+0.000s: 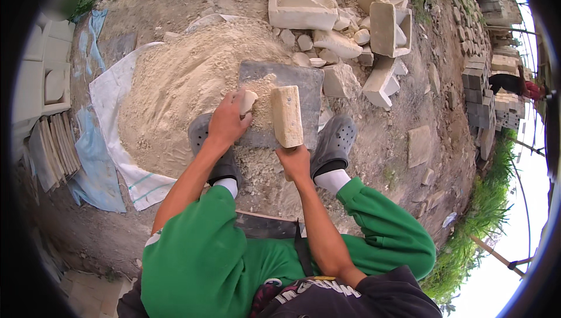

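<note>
Block [287, 116], tan, oblong, scuffed and dark-flecked, near frame centre, held from its lower end by right hand [294, 162]; pale, broken-edged chunk [248, 102] just left, gripped in left hand [228, 119]; dark slab [263, 71] beneath.

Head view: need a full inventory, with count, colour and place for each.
Tan block: 1, tan, over slab, held in right hand
Pale chunk: 1, cream, in left hand
Slab: 1, dark grey, between feet
Crushed material: 1 heap, beige, left of slab
Sheet: 1, white, under heap
Blue sheeting: several pieces, blue, left
Broken moulded pieces: many, cream, beyond slab
Thin panels: one stack, pale, far left
Blocks: many, grey, far right
Grass: patches, green, mainly lower right
Other person: 1, dark and red clothing, right edge
Clogs: 2, grey, flanking slab
Trousers: 1 pair, green, bottom
Hands: 2, bare, left hand and right hand near centre
</note>
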Tool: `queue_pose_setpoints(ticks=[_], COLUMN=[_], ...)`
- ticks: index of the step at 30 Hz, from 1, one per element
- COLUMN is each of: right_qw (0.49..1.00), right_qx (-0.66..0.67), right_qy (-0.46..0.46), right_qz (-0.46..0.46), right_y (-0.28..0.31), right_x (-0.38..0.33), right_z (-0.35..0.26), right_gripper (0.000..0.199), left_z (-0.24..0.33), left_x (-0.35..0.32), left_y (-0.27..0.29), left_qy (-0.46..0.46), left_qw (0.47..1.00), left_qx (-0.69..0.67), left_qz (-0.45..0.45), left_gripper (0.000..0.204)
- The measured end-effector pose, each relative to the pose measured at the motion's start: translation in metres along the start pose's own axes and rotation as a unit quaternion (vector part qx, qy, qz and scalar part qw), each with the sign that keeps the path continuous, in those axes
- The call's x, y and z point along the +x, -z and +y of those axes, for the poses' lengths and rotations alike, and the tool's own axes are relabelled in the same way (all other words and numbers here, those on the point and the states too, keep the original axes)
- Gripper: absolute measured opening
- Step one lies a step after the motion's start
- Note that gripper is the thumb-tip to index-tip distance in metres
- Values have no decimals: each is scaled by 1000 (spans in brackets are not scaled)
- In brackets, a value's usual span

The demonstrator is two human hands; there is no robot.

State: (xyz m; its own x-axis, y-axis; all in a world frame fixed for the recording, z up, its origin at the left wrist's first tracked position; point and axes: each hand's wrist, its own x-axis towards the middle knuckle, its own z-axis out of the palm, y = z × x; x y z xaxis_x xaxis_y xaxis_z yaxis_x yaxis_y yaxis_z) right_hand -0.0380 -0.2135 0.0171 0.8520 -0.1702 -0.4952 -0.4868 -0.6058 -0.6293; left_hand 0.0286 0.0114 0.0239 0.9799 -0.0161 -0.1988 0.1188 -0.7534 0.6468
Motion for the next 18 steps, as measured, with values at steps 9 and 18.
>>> queue_pose_setpoints(ticks=[9,18], right_qw=[989,951], right_qx=[78,173], right_qy=[-77,-168], right_qz=[-102,-192], right_y=[-1,11], right_x=[12,11], right_z=[20,-4], right_gripper=[45,42], left_z=[-12,-2], left_x=[9,12], left_y=[6,14], left_qy=[-10,131], left_qw=[991,977], left_qx=[-129,-170], left_qz=[37,13], left_gripper=[42,36])
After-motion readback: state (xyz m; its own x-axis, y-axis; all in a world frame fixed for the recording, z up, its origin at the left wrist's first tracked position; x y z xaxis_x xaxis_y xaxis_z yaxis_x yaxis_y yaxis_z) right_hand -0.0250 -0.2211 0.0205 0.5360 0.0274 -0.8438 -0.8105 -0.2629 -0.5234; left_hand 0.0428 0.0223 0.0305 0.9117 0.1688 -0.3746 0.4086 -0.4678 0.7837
